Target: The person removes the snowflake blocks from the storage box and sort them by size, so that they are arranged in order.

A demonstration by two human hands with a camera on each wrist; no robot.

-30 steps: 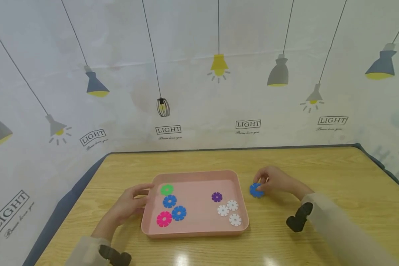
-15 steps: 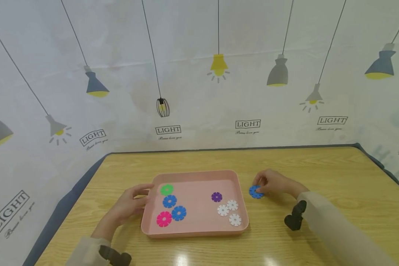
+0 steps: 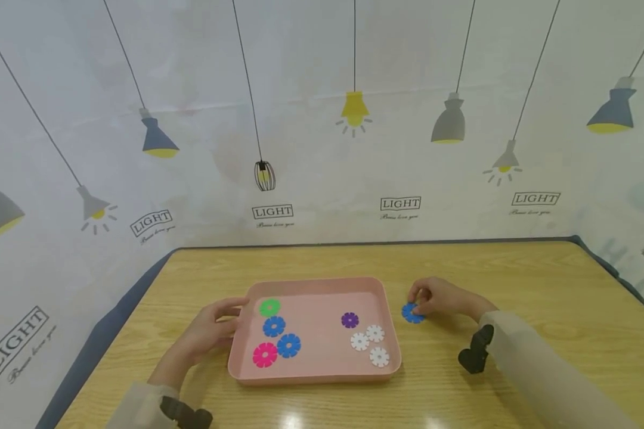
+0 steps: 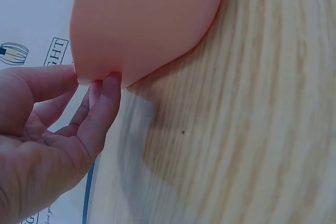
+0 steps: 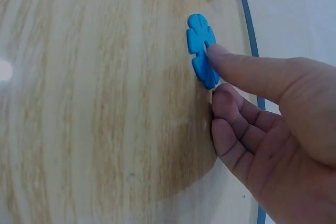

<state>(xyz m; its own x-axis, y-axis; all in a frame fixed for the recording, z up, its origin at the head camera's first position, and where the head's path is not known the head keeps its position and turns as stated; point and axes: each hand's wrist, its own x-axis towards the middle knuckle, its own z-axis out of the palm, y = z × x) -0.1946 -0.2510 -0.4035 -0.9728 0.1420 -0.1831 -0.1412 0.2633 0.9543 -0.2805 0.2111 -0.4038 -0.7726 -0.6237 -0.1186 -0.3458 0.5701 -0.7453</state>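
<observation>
My right hand (image 3: 437,296) pinches a blue notched toy disc (image 3: 411,314) low over the table, just right of the pink tray (image 3: 313,380). In the right wrist view the thumb lies on the face of the blue disc (image 5: 197,43), and the other fingers are curled beneath. My left hand (image 3: 206,329) holds the tray's left side; its fingertips meet the tray's wall (image 4: 147,19) in the left wrist view. Inside the tray, a green disc (image 3: 270,308), two blue discs (image 3: 288,345) and a pink disc (image 3: 265,355) lie at left.
At the tray's right lie a purple disc (image 3: 350,320) and three white discs (image 3: 379,357). Under everything is a wood-grain table (image 3: 488,262) with a dark edge. A wall covering (image 3: 322,149) printed with lamps stands behind it.
My right hand has come slightly nearer and lower with the blue disc, which now lies flatter. The left hand and tray have stayed in place. The head view has tilted a little.
</observation>
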